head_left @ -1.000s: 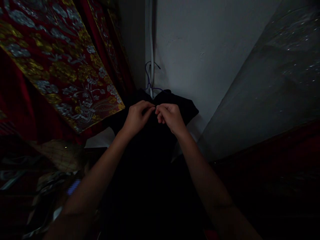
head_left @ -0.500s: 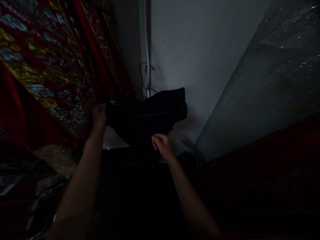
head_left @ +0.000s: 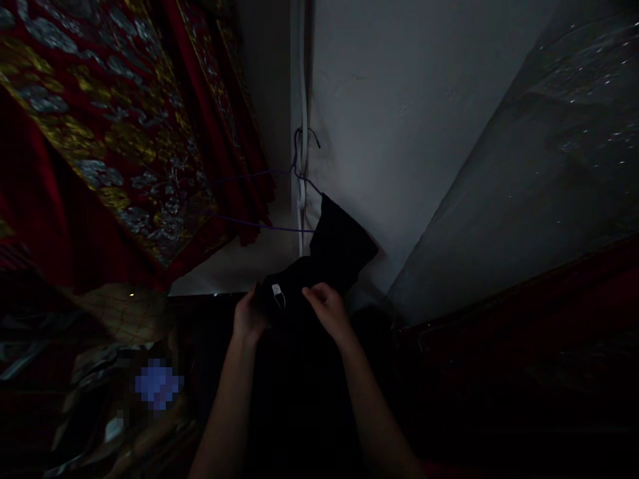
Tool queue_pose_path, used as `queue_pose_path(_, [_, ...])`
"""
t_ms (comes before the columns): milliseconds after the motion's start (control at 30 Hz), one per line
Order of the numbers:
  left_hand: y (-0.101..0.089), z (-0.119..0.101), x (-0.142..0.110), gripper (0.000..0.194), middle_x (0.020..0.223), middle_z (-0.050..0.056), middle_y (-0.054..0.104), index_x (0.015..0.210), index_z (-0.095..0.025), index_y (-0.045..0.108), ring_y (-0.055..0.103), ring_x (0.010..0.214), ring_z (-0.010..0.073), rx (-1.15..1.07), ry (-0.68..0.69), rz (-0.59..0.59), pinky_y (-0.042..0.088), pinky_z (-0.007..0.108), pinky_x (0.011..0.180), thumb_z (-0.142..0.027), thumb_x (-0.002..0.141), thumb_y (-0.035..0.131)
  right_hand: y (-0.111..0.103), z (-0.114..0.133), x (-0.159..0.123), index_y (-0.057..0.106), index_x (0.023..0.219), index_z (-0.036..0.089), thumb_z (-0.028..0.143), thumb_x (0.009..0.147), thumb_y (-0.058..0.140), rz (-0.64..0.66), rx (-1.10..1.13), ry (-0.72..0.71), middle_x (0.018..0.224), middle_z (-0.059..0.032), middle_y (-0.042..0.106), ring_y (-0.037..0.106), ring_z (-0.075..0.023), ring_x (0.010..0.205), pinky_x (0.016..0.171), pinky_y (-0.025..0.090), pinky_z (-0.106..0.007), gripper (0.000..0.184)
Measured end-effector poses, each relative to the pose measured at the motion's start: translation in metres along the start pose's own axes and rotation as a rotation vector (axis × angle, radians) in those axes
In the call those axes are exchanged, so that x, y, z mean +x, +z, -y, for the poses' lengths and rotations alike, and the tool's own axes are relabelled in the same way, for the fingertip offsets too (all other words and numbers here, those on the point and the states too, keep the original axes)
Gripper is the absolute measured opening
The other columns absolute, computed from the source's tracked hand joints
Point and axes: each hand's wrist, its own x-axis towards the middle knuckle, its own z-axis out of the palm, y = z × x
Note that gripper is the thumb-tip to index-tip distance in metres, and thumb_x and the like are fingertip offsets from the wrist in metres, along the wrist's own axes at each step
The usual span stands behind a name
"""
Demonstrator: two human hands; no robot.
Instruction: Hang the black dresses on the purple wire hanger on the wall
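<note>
A black garment [head_left: 334, 253] hangs half off a thin purple wire hanger [head_left: 299, 174] hooked by the white strip on the wall. The hanger's left arm is bare; only the right shoulder still drapes over it. My left hand [head_left: 248, 318] grips the garment's pulled-down collar edge, next to a small white label [head_left: 276, 291]. My right hand [head_left: 325, 310] is closed on the dark cloth just right of that label. The garment's lower part is lost in darkness between my forearms.
Red hangings embroidered in gold and silver [head_left: 114, 126] hang at the left. A grey sparkly fabric [head_left: 539, 166] slopes down the right side. A pale wall [head_left: 399, 100] lies behind the hanger. A dim pile of patterned cloth [head_left: 120, 313] sits at lower left.
Both hands have come down and together. The garment's left shoulder has slid off the hanger, leaving that arm of the wire bare, and the collar now sits low at my hands.
</note>
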Motion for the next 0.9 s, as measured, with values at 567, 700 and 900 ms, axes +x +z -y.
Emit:
queue_pose_path(567, [0.02,-0.029,-0.017,0.033,0.101,0.008,0.076,0.1,-0.019,0.075,0.069,0.101,0.0285,0.829,0.108,0.705,0.054,0.037,0.089,-0.048,0.087,0.065,-0.027,0.079,0.051,0.06,0.061,0.019,0.026,0.071,0.056,0.257,0.004,-0.285,0.061,0.0016,0.057,0.052,-0.0143,0.061,0.055,0.04,-0.023,0.012])
queue_pose_path(700, [0.005,-0.051,-0.017,0.024,0.106,0.006,0.076,0.101,-0.022,0.076,0.069,0.101,0.0278,0.941,0.197,0.724,0.054,0.034,0.087,-0.039,0.084,0.07,-0.028,0.085,0.113,0.069,0.096,0.02,0.023,0.074,0.057,-0.001,-0.008,-0.522,0.098,-0.0013,0.07,0.061,-0.0165,0.092,0.081,0.046,-0.025,0.026])
queue_pose_path(900, [-0.015,-0.093,-0.004,0.015,0.078,0.003,0.076,0.081,-0.024,0.075,0.069,0.073,0.0265,1.014,0.006,0.574,0.051,0.03,0.064,-0.037,0.075,0.075,-0.044,0.069,0.144,0.052,0.053,0.018,0.038,0.078,0.058,-0.016,-0.276,-0.36,0.051,0.0033,0.043,0.042,-0.0112,0.053,0.05,0.028,-0.023,0.032])
